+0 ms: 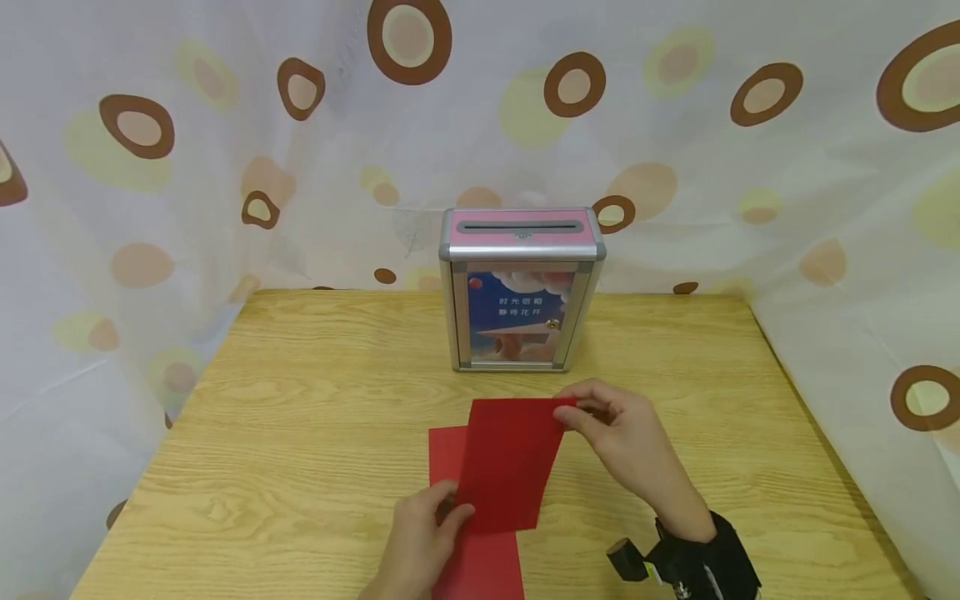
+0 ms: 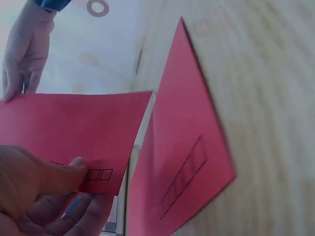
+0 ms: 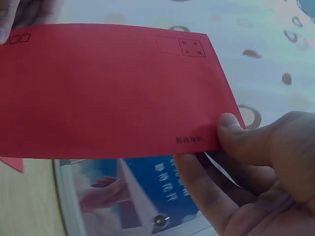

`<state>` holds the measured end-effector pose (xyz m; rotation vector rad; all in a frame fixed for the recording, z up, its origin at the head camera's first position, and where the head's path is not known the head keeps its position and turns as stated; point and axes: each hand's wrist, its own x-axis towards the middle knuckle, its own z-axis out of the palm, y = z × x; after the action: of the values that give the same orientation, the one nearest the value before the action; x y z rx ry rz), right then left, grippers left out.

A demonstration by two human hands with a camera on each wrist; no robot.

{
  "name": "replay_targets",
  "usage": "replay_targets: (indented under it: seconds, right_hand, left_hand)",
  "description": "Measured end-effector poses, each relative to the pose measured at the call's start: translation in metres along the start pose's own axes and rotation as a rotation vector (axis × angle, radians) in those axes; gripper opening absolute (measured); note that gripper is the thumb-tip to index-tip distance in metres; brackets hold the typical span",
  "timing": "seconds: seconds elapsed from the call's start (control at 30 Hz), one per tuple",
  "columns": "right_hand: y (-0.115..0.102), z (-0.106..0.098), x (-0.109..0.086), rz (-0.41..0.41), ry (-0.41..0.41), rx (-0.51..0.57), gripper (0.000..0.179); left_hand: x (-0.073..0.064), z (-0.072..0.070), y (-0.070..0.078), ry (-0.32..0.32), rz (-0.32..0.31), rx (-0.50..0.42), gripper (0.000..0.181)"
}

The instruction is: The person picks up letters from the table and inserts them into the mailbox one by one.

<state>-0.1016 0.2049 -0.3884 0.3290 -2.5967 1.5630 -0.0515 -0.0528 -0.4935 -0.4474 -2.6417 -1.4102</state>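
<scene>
A red envelope (image 1: 510, 467) is held up over the table between both hands. My left hand (image 1: 423, 533) pinches its lower left edge, thumb in front, beside a row of printed squares seen in the left wrist view. At the upper right corner, my right hand (image 1: 618, 433) grips it between thumb and fingers (image 3: 202, 187). Beneath lies more red envelope (image 1: 480, 567) on the table, partly covered by the held one; how many lie there I cannot tell. Behind them stands a letter box (image 1: 521, 292) with a pink top, a slot (image 1: 521, 227) and a keyhole lock (image 1: 552, 324).
The light wood table (image 1: 300, 400) carries the box near its back edge. A white curtain (image 1: 465, 125) with brown and yellow spots hangs behind and along both sides. A black strap (image 1: 705, 562) with a small camera sits on the right wrist.
</scene>
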Motion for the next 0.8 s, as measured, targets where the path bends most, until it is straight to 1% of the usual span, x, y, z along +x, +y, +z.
replay_targets:
  seconds: [0.07,0.13,0.23,0.37,0.43,0.53,0.6,0.67,0.73,0.8]
  right_hand:
    - [-0.009,-0.003,0.000,-0.045,0.005,-0.008,0.012]
    - [-0.016,-0.006,0.001,-0.099,0.017,-0.026,0.012]
    - [-0.027,-0.010,0.005,-0.197,0.053,-0.054,0.013]
    - [-0.037,-0.016,0.013,-0.364,0.109,-0.092,0.019]
    - [-0.041,-0.020,0.018,-0.464,0.133,-0.114,0.022]
    - [-0.048,-0.025,0.027,-0.643,0.175,-0.145,0.028]
    - [-0.055,-0.030,0.033,-0.736,0.201,-0.173,0.031]
    - [-0.062,-0.035,0.037,-0.796,0.212,-0.179,0.033]
    - [-0.071,-0.041,0.041,-0.817,0.207,-0.158,0.034]
    - [-0.082,-0.046,0.046,-0.835,0.211,-0.107,0.034]
  left_hand:
    - [0.004,-0.003,0.000,0.012,-0.004,0.001,0.016]
    - [0.008,-0.005,0.001,0.011,-0.007,0.004,0.016]
    - [0.018,-0.008,0.002,0.003,0.015,0.018,0.016]
    - [0.034,-0.013,0.006,-0.004,0.086,0.030,0.015]
    - [0.042,-0.018,0.009,0.010,0.120,0.040,0.015]
    - [0.056,-0.028,0.016,0.041,0.171,0.050,0.022]
    - [0.065,-0.035,0.021,0.070,0.215,0.056,0.026]
    - [0.075,-0.043,0.027,0.097,0.266,0.055,0.027]
    - [0.084,-0.051,0.033,0.127,0.315,0.062,0.029]
    - [0.094,-0.060,0.041,0.160,0.362,0.066,0.031]
